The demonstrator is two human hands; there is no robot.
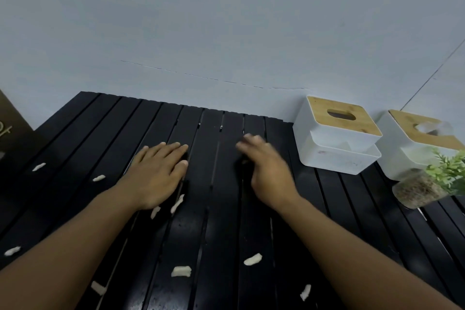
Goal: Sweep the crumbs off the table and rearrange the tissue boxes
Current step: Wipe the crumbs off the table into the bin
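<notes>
Several pale crumbs lie scattered on the black slatted table (pixel 226 221), among them one near the front middle (pixel 181 271) and one just below my left hand (pixel 177 204). My left hand (pixel 157 173) rests flat on the slats, fingers together, holding nothing. My right hand (pixel 266 168) hovers beside it, blurred, fingers loosely spread and empty. Two white tissue boxes with wooden lids stand at the back right: the nearer one (pixel 337 138) and a second (pixel 415 141) further right, partly behind a plant.
A glass pot with a green plant (pixel 427 184) stands at the right edge in front of the second box. A brown object (pixel 10 128) sits at the far left. A grey wall runs behind the table.
</notes>
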